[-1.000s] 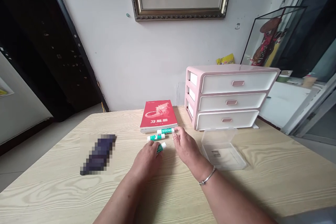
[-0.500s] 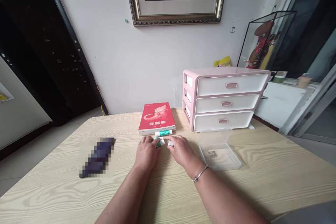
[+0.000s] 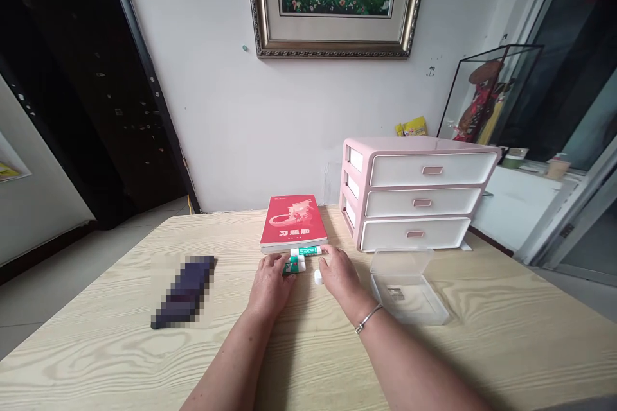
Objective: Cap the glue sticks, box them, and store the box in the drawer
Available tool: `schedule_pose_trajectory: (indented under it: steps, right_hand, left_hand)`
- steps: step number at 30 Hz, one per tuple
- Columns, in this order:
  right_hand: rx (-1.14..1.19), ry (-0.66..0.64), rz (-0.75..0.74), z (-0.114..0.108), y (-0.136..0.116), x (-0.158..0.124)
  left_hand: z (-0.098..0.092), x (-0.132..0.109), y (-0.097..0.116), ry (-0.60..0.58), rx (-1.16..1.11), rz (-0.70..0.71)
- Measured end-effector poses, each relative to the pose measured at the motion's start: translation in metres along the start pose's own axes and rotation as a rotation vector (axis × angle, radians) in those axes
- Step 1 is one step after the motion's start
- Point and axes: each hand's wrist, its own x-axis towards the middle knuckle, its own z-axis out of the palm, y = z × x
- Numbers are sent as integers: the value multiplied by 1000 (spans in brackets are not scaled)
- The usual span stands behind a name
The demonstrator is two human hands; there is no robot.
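Observation:
My left hand (image 3: pixel 270 279) is closed around a green-and-white glue stick (image 3: pixel 295 264), whose white end points right. Most of its barrel is under my fingers. My right hand (image 3: pixel 339 273) is open, thumb and index finger apart. Its index fingertip reaches the right end of a second glue stick (image 3: pixel 307 251), which lies along the front edge of the red book (image 3: pixel 295 225). A small white cap (image 3: pixel 318 277) sits on the table just beside my right thumb; I cannot tell whether they touch.
Right of my hands, a clear plastic box (image 3: pixel 409 302) lies with its lid raised. Behind it stands a pink-and-white drawer unit (image 3: pixel 418 202). A dark pixelated item (image 3: pixel 184 292) lies on the wooden table (image 3: pixel 110 347) to the left. The wall (image 3: pixel 216 128) rises behind the table.
My right hand has let go of the white cap, which now sits on the table. Its index finger has moved to the second glue stick. The view has shifted slightly.

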Motion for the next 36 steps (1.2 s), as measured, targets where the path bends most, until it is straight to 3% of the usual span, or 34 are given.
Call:
schedule_pose_trajectory:
  steps: [7, 18, 28, 36]
  right_hand:
    - [-219, -86, -94, 0, -19, 11]
    - [-439, -142, -79, 10, -30, 20]
    - [-443, -192, -94, 16, -20, 22]
    - [-318, -92, -116, -10, -24, 8]
  left_hand:
    - [-2, -1, 1, -45, -13, -10]
    - [-2, -1, -3, -34, -12, 20]
    - [0, 0, -6, -30, -19, 21]
    - [5, 3, -5, 2, -18, 20]
